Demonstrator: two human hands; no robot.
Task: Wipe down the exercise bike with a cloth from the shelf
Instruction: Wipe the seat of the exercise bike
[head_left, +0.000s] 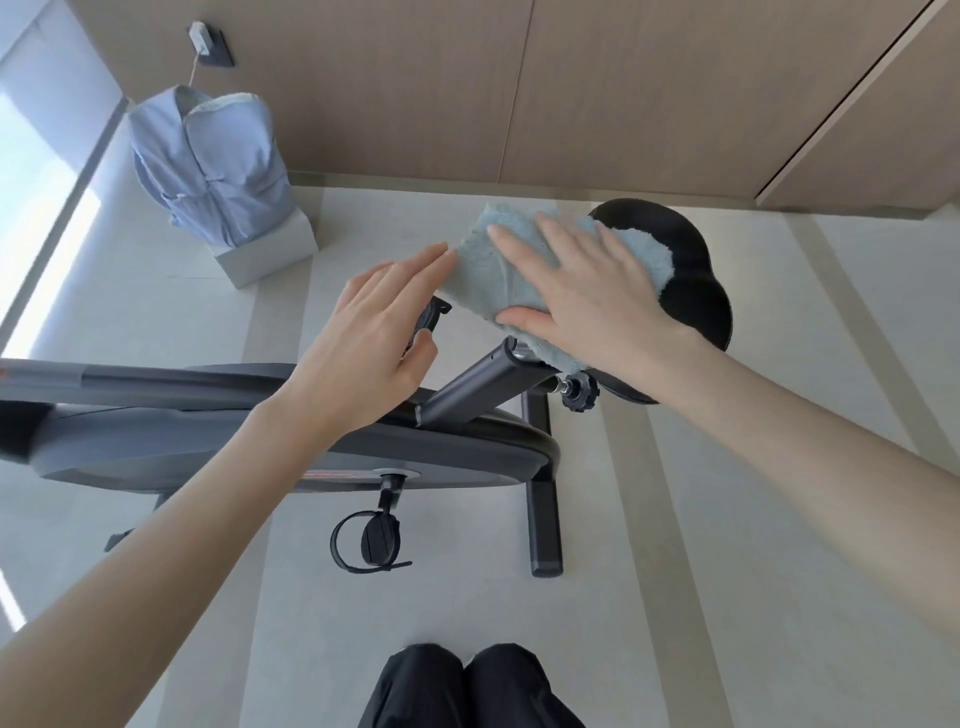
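Grey floor (727, 519): fills most of the view, crossed by paler stripes.
Wood wall (415, 78): runs along the top, behind everything.
Dark exercise bike (260, 452): stands across the left and middle, flywheel housing to the left, rear foot bar to the right.
Blue shirt (218, 171): drapes over a pale box (270, 249) by the wall, well apart from the bike.
Black saddle (696, 306): sits at upper right, long axis left to right, wide rear bare on the right, nose hidden under the cloth.
Light blue cloth (498, 270): lies on the front half of the saddle, one end hanging off toward the left.
Spread right hand (587, 291): presses flat on the cloth, fingers straight and fanned, thumb at the near edge.
Flat left hand (374, 332): hovers beside the cloth's left end, fingers straight and close together, tips at the edge; contact cannot be told.
Metal seat post (467, 389): slants up from the frame to just under the cloth.
Strapped pedal (371, 540): hangs below the housing.
Black knob (579, 392): juts from the post, near the right wrist.
Next move, as a guess: bare saddle lies to the right of the right hand, the nearer one, so probably a sweep rightward along the long axis.
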